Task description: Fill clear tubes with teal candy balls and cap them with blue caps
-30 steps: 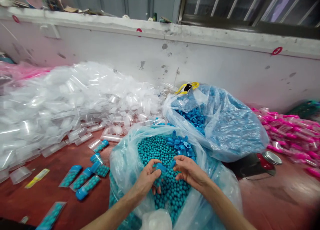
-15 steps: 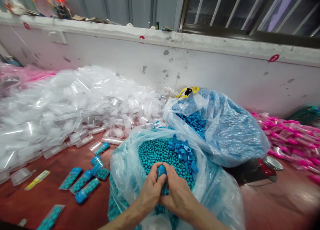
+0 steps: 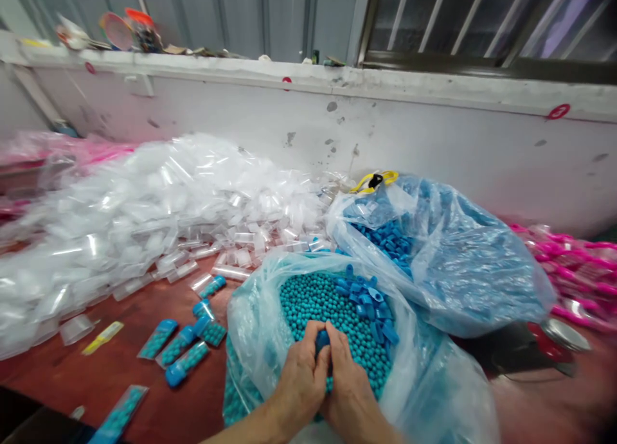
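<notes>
Over an open plastic bag [image 3: 250,296] of teal beads [image 3: 313,296], my left hand [image 3: 303,373] and my right hand [image 3: 349,380] are pressed together. Between their fingers they hold a small container with a blue cap [image 3: 322,341]; its lower part is hidden by the fingers. Loose blue caps [image 3: 369,299] lie on the beads, beyond my right hand. Behind, a second bag [image 3: 472,257] holds more blue caps [image 3: 388,238]. To the left, filled containers with blue caps [image 3: 178,344] lie on the red table [image 3: 193,412].
A big heap of clear empty containers [image 3: 159,200] covers the left back of the table. Pink items [image 3: 578,264] are piled at the right. A metal-lidded object [image 3: 563,335] lies below the second bag. A yellow strip [image 3: 103,338] is at the left.
The view has turned slightly left, so the scene sits further right. The fingers have closed further around the container, and less of it shows.
</notes>
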The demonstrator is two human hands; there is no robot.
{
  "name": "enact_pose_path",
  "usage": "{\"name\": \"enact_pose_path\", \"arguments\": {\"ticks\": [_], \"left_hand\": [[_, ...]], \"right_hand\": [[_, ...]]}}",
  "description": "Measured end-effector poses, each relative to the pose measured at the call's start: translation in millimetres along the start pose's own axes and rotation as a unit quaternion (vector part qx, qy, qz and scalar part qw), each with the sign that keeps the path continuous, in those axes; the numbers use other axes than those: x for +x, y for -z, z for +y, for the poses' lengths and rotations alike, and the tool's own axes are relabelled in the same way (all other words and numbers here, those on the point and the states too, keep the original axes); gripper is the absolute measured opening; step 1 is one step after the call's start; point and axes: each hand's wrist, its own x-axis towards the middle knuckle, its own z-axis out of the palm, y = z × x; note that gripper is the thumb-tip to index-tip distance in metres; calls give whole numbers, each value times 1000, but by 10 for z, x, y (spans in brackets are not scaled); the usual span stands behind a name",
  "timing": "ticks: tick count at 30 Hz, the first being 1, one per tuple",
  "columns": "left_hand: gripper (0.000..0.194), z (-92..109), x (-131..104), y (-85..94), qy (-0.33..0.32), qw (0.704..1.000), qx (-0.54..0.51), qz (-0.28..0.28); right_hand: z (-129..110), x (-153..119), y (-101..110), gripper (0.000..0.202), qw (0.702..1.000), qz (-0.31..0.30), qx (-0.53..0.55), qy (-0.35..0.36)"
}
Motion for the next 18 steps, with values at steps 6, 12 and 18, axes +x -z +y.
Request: {"name": "enact_pose_path", "arguments": {"ticks": [6,12,18], "left_hand": [[30,-309,-111,799,-20,957,202,209],[35,-850,-211,1473,116,804,520,265],[38,-1151,121,1564,32,790,570,224]], "right_hand": [[201,45,200,67,992,-115,28,-43],[484,-6,62,56,981,-178,49,-56],[564,-61,-9,45,987,-162,9,-17]]}}
